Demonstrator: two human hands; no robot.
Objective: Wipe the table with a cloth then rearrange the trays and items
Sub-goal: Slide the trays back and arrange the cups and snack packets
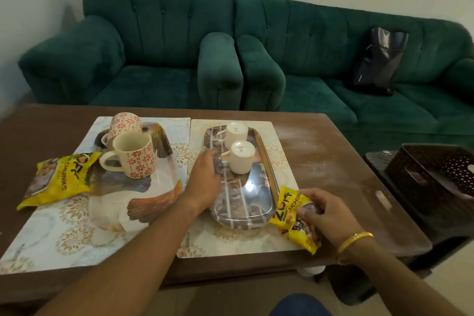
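Observation:
On the brown table point(333, 162) lie two pale placemats. The left placemat carries a bird-print tray point(143, 195) with two red-flowered mugs point(133, 154), one upright, one lying behind it. A yellow snack packet point(59, 179) rests at that tray's left. On the right placemat is a shiny steel tray point(246, 197) with two white cups point(241, 156) upside down. My left hand point(202, 179) rests on the steel tray's left rim, fingers bent over it. My right hand point(325, 213) grips a second yellow snack packet point(289, 215) beside the tray's right front corner. No cloth is in sight.
White dust marks the bare table top at the right point(315, 151). A dark perforated basket point(433, 174) stands on a low stand right of the table. A green armchair point(143, 54) and green sofa point(359, 64) with a black bag point(377, 59) sit behind.

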